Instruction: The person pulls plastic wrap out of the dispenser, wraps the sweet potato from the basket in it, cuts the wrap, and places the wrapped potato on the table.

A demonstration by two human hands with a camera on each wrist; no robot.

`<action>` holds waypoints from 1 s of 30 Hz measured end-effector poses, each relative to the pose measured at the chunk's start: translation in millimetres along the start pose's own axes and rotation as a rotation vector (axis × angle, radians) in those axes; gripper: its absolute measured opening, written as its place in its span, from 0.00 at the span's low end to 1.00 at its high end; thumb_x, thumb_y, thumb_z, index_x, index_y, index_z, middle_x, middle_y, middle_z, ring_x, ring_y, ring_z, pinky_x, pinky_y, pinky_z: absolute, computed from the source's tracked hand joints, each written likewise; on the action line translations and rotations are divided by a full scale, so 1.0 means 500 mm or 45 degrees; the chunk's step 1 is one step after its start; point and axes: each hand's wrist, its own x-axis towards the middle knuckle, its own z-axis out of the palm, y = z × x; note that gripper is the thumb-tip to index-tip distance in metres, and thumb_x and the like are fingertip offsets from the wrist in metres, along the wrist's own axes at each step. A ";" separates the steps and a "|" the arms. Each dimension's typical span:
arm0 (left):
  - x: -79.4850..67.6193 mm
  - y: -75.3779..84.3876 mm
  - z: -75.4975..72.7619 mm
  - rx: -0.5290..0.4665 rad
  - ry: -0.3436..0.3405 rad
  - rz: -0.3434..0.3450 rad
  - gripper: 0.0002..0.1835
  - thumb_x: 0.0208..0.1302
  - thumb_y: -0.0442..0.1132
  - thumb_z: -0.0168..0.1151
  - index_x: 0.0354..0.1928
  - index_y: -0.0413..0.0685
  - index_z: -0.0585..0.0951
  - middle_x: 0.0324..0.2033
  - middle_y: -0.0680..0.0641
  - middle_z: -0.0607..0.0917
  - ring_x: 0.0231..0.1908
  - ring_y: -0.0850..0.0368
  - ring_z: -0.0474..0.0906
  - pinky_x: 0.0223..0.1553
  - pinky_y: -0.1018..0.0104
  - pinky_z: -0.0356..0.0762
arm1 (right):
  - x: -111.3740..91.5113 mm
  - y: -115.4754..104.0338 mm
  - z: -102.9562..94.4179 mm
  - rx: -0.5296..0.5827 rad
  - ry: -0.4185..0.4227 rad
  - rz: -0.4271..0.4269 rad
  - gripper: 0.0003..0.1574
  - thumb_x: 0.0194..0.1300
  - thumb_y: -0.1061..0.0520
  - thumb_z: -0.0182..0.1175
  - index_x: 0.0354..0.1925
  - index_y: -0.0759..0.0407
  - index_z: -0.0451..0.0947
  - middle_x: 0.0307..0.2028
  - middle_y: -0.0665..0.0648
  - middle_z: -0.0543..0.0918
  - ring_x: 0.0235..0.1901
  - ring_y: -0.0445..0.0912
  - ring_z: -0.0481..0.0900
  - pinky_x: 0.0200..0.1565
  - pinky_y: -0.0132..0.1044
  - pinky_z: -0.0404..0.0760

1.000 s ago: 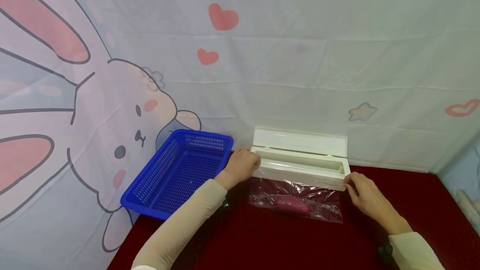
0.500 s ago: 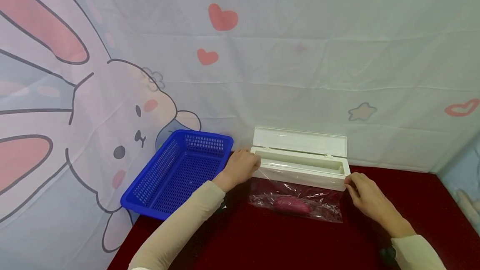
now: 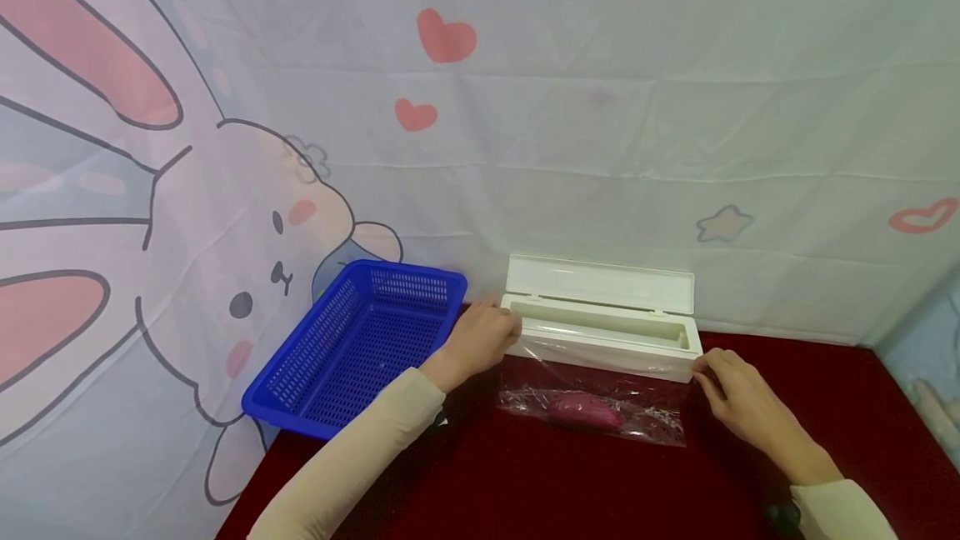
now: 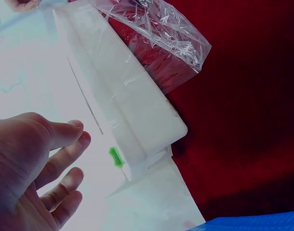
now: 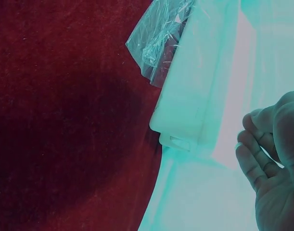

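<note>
A white plastic wrap dispenser [image 3: 600,357] stands with its lid [image 3: 600,283] raised and a roll [image 3: 600,332] inside. Clear plastic wrap [image 3: 652,423] comes over its front onto the table, overlapping a rounded pink thing [image 3: 583,411]. At the dispenser's left end my left hand [image 3: 480,336] pinches the wrap between thumb and forefinger; a green slider [image 4: 116,157] shows near those fingers in the left wrist view. My right hand [image 3: 738,394] pinches the wrap beside the right front corner. Glare hides the film between the fingers in both wrist views.
A blue slotted basket [image 3: 360,365] stands left of the dispenser, close behind my left forearm. Dark red cloth [image 3: 585,490] covers the table. A pale printed curtain [image 3: 585,148] hangs right behind the basket and the dispenser.
My right hand has shifted slightly to the right, and the upper right edge of the wrap has moved with it. The left hand stays in nearly the same place.
</note>
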 end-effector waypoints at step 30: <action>-0.023 0.020 -0.010 0.065 -0.006 -0.010 0.07 0.71 0.38 0.69 0.32 0.55 0.85 0.33 0.54 0.91 0.34 0.52 0.78 0.39 0.57 0.78 | -0.036 -0.024 0.047 -0.007 -0.089 -0.060 0.16 0.57 0.68 0.77 0.36 0.52 0.83 0.36 0.44 0.80 0.34 0.39 0.73 0.34 0.39 0.77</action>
